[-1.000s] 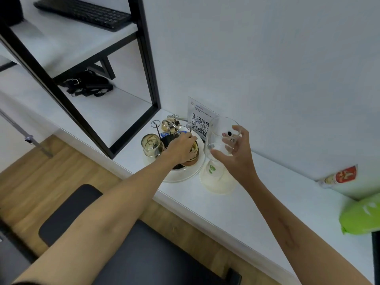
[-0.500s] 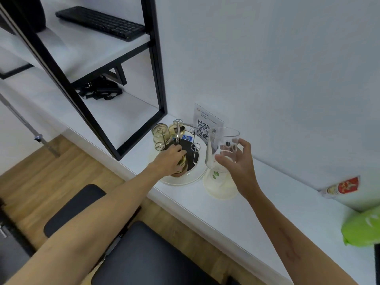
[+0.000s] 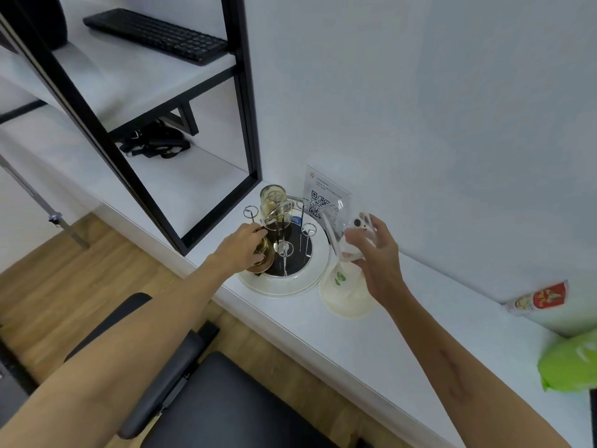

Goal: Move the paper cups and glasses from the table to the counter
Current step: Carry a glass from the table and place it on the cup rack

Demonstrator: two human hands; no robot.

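Observation:
My right hand grips a clear drinking glass, tilted, just above an upside-down white paper cup with a green mark on the white counter. My left hand grips a small amber glass low on the left side of a round cup rack with thin wire posts. Another amber glass hangs upside down on a post at the rack's back.
A QR-code card stands against the wall behind the rack. A black-framed shelf unit with a keyboard stands left. A red-labelled packet and a green bag lie at the right. A black chair is below.
My left hand has carried the amber glass from the rack's middle down to its left side. My right hand has lowered and tilted the clear glass toward the paper cup.

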